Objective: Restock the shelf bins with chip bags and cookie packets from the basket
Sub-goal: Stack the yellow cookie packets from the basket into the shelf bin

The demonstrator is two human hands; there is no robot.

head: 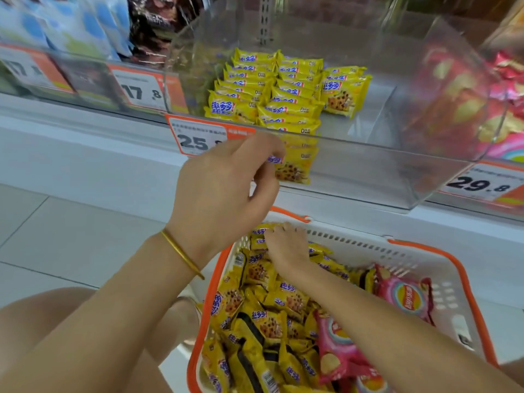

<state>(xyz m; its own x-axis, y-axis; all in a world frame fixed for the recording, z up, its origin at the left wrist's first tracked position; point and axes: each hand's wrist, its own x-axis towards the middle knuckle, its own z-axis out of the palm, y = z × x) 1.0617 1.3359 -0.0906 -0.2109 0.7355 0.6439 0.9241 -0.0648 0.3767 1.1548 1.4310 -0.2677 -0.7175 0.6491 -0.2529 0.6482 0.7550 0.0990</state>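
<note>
Curled left hand [226, 188] hides the left edge of a cookie packet [297, 168] at the near wall of the clear bin [368, 177], grip unclear; right hand [286, 251] lies on packets [269, 310] in the basket [442, 254], hold unseen.

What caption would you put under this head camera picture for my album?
Right hand touches cookie packets in the basket; left hand hovers by the clear bin.

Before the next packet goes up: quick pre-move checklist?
1. Room in the clear bin beside the cookie stacks: ok.
2. Stock in the basket: ok, many cookie packets.
3. Right hand on packets: ok. Firm grip: cannot tell.
4. Left hand free: cannot tell, its fingers overlap a packet at the bin front.
5. Chip bags kept out of this bin: ok.
</note>
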